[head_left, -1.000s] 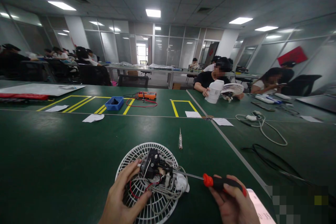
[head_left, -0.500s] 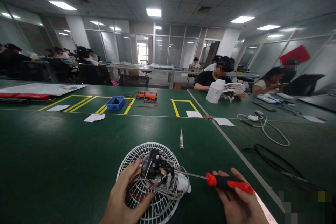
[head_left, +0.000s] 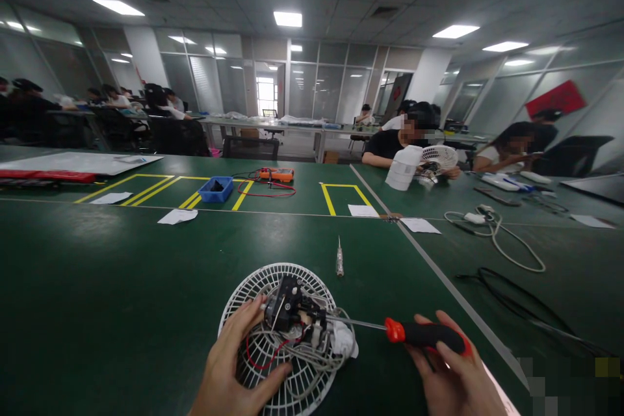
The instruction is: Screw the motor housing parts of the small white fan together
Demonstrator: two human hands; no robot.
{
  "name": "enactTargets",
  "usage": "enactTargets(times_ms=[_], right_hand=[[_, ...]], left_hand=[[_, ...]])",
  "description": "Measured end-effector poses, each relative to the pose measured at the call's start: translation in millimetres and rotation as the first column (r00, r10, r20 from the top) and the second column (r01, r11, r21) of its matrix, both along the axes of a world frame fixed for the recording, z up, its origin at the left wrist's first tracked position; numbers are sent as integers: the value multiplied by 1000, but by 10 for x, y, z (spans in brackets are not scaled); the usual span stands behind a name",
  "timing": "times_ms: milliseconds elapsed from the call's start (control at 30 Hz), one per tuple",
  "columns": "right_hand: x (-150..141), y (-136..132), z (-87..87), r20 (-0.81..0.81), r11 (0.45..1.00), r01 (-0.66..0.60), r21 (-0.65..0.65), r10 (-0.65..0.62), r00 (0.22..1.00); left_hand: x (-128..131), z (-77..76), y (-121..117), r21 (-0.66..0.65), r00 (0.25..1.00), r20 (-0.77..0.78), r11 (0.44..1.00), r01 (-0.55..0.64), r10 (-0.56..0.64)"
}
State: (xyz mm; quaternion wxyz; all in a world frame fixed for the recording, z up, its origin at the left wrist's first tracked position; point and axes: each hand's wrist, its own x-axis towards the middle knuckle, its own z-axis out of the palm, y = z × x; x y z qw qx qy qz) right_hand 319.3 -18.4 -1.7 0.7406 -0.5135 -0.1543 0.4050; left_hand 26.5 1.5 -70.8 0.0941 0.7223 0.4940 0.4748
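Observation:
A white round fan grille [head_left: 253, 289] lies on the green table [head_left: 121, 273] near the front edge. On it sits a black motor assembly [head_left: 287, 307] with red and white wires. My left hand [head_left: 234, 367] cups the assembly from the left, thumb and fingers wrapped round it. My right hand [head_left: 455, 374] grips the red and black handle of a screwdriver [head_left: 419, 335], whose shaft points left into the assembly.
A small pen-type tool [head_left: 339, 260] lies just beyond the grille. Farther back are a blue tray [head_left: 216, 189], an orange multimeter [head_left: 275, 174] with red leads, paper slips and cables [head_left: 497, 240]. A person across the table holds a white fan [head_left: 439, 159].
My right hand has shifted slightly right and down with the screwdriver. The left hand stays on the assembly. The view has tilted a little.

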Motion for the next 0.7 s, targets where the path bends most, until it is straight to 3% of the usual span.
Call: enactTargets(times_ms=[167,333,600,700], right_hand=[[-9,10,-36,104,998,-6,-59,12,994],[17,3,-37,-35,1000,-19,3,19,999],[-22,43,56,72,995,-56,-78,62,996],[-39,30,28,19,998,2,-67,-1,1000]], left_hand=[[-16,-23,2,18,1000,-16,1000,7,-7],[-2,-20,3,28,1000,2,1000,5,-5],[-18,33,32,118,993,-117,993,-4,18],[-30,20,26,112,992,-128,994,-4,18]])
